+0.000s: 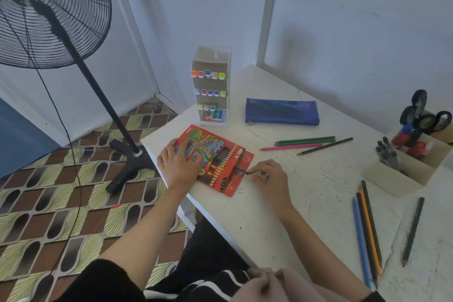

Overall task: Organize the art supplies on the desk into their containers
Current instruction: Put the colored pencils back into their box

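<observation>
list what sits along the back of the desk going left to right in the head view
marker rack → blue zip pouch → beige organiser tray. The loose pink and green pencils are left out, since they overlap the pouch across the picture.

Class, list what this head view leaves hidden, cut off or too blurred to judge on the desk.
Head view:
- Pencil box: print blurred, partly under the left hand.
- Pencil in the right hand: mostly hidden by fingers.
- Scissors: blades hidden inside the desk organiser.
- Blue pencil case: contents hidden by its fabric.
</observation>
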